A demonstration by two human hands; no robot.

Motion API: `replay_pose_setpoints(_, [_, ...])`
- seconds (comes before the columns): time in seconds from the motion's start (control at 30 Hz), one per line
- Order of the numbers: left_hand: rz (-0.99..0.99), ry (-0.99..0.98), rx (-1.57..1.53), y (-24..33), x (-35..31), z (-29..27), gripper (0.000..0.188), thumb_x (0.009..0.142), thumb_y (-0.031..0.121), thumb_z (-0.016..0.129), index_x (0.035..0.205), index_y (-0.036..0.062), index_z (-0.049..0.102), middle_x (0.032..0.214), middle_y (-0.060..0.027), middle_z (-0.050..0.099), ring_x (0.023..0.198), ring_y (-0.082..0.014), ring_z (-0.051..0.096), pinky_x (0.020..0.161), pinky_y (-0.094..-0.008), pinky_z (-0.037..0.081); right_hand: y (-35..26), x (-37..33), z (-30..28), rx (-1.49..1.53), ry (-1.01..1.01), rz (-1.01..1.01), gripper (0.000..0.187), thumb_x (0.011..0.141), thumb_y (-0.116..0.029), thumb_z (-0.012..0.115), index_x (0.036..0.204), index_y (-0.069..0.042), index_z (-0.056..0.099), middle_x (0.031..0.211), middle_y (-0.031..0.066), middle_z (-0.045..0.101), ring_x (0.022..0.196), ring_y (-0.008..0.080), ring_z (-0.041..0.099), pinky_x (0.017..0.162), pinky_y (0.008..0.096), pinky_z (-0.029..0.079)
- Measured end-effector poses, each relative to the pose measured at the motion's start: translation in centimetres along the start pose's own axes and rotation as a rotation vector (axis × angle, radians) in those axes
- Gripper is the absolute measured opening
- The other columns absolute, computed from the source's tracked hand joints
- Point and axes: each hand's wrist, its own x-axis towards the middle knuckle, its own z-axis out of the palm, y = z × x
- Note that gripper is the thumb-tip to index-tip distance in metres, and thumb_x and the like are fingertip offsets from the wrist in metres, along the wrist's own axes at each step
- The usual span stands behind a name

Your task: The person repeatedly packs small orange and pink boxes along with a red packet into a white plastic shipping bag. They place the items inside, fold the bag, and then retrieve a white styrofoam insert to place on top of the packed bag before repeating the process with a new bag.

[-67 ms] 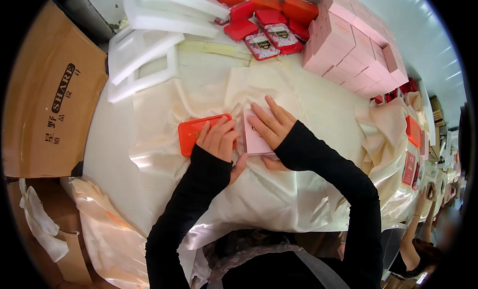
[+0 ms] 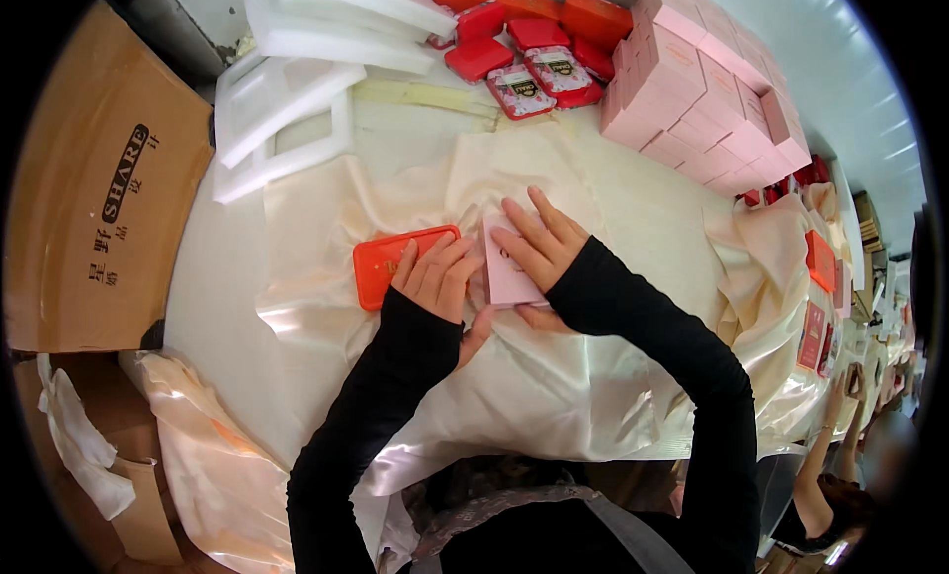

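Note:
On the cream satin cloth (image 2: pixel 534 376) a flat orange-red case (image 2: pixel 381 263) with gold marking lies beside a pale pink box (image 2: pixel 502 282). My left hand (image 2: pixel 440 277) rests with its fingers stretched over the case's right part, its thumb near the pink box's near left corner. Spread across the top of the pink box is my right hand (image 2: pixel 546 253), fingers extended and thumb by the near edge. The right hand hides much of the box's top. Black sleeves cover both forearms.
White foam frames (image 2: pixel 287 119) lie at the far left, next to a large cardboard carton (image 2: pixel 109 188). Red and flowered tins (image 2: pixel 522 89) are heaped at the back. Stacked pink boxes (image 2: pixel 692 89) stand far right. Another person's arms (image 2: pixel 820 455) show at the right edge.
My right hand's fingers have shifted slightly on the pink box. The left hand has barely moved; the case and box stay in place.

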Motion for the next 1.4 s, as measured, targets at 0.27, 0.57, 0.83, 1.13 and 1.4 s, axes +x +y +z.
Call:
replay_pose_setpoints(0.27, [-0.022, -0.093, 0.058, 0.3, -0.3, 0.2, 0.07, 0.074, 0.027, 0.067, 0.131, -0.0015, 0.037, 0.132, -0.0189, 0.043, 0.124, -0.0331, 0.04, 0.104, -0.0495, 0.025, 2.0, 0.8, 0.5, 0.145, -0.106, -0.062, 0.076, 0.06, -0.026, 0.078, 0.127, -0.011, 0.046, 0.128, 0.0222, 0.041, 0.111, 0.0413, 0.044, 0.093, 0.0443, 0.042])
replay_pose_setpoints(0.57, [-0.029, -0.239, 0.123, 0.5, 2.8, -1.5, 0.085, 0.065, 0.038, 0.075, 0.131, -0.0005, 0.039, 0.13, -0.0148, 0.046, 0.113, -0.0316, 0.045, 0.096, -0.0435, 0.035, 2.0, 0.3, 1.7, 0.115, 0.024, -0.062, 0.079, 0.057, -0.034, 0.079, 0.126, -0.013, 0.048, 0.129, 0.0198, 0.041, 0.109, 0.0393, 0.044, 0.094, 0.0452, 0.039])
replay_pose_setpoints(0.83, [-0.155, -0.419, 0.145, 1.8, 5.1, -1.3, 0.085, 0.056, 0.033, 0.079, 0.125, -0.0011, 0.042, 0.122, -0.0136, 0.051, 0.104, -0.0317, 0.046, 0.088, -0.0414, 0.04, 2.2, 0.3, 3.1, 0.028, -0.088, 0.043, 0.069, 0.069, -0.04, 0.07, 0.126, -0.008, 0.048, 0.137, 0.021, 0.035, 0.123, 0.0392, 0.037, 0.101, 0.0454, 0.034])
replay_pose_setpoints(1.13, [-0.108, -0.322, 0.195, 1.8, 3.4, -0.8, 0.085, 0.063, 0.033, 0.074, 0.131, -0.0012, 0.037, 0.132, -0.0175, 0.042, 0.115, -0.0358, 0.041, 0.097, -0.0443, 0.034, 18.9, 9.7, 2.0, -0.213, 0.371, 0.949, 0.075, 0.065, -0.052, 0.071, 0.117, -0.004, 0.049, 0.113, 0.0238, 0.05, 0.102, 0.0423, 0.05, 0.087, 0.0475, 0.043])
replay_pose_setpoints(1.4, [-0.627, -0.006, -1.858, 5.1, -3.8, -3.8, 0.084, 0.079, 0.021, 0.067, 0.143, 0.008, 0.014, 0.136, -0.0209, 0.036, 0.108, -0.0411, 0.052, 0.083, -0.0467, 0.05, 3.3, 2.4, -1.1, 0.641, 0.262, -0.099, 0.051, 0.075, -0.02, 0.062, 0.121, -0.005, 0.046, 0.117, 0.0168, 0.049, 0.106, 0.0298, 0.05, 0.091, 0.0398, 0.041])
